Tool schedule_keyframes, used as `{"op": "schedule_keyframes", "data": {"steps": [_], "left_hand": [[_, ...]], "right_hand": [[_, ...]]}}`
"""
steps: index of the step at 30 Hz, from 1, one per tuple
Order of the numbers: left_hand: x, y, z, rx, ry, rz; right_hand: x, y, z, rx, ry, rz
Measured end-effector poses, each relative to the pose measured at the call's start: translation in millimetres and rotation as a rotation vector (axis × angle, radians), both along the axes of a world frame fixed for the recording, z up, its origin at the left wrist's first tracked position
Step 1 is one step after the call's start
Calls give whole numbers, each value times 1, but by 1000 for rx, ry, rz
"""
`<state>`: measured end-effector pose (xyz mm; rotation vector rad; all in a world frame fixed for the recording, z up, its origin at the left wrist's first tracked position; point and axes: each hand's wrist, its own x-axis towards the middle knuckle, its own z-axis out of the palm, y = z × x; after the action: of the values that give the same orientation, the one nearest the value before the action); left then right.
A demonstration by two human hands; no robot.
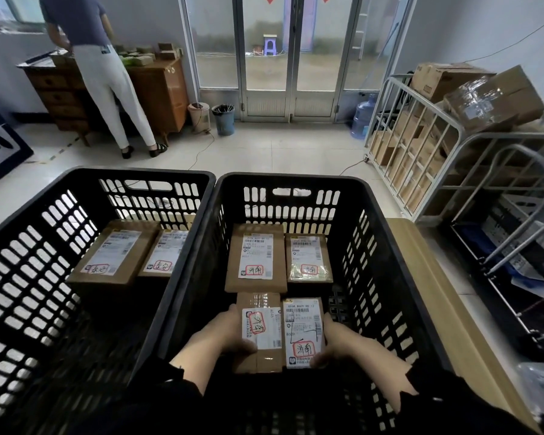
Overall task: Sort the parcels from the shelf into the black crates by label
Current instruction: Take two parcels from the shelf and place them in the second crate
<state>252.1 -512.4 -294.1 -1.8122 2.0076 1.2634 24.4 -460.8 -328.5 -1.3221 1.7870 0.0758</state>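
Observation:
Two black crates stand side by side in front of me. The left crate point(29, 246) holds two brown parcels point(113, 255) with white labels marked in red. In the right crate point(390, 246) lie two labelled parcels point(255, 259) at the back. Both my hands reach into its near end. My left hand point(230, 331) grips a brown parcel point(259, 331) by its left edge. My right hand point(330, 340) grips a smaller white-labelled parcel point(303, 332) by its right edge and near corner. The two held parcels lie side by side, touching.
A metal cage trolley point(421, 146) full of cardboard boxes stands to the right, with a folded cart point(515, 246) beside it. A person point(98, 67) stands at a wooden dresser point(157, 89) at the back left. Bins point(223, 119) and a water bottle point(363, 116) sit by the glass doors.

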Motion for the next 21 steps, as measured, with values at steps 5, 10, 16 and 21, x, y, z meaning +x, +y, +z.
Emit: {"op": "schedule_keyframes", "data": {"steps": [5, 10, 16, 21], "left_hand": [[-7, 6, 5, -165, -134, -221], [-7, 9, 8, -391, -375, -551], [-6, 0, 0, -344, -340, -588], [-7, -2, -5, -341, -358, -587]], "right_hand": [[7, -3, 3, -121, 194, 123], [11, -3, 3, -293, 325, 338], [8, -8, -7, -257, 368, 456], [7, -11, -9, -231, 375, 477]]}}
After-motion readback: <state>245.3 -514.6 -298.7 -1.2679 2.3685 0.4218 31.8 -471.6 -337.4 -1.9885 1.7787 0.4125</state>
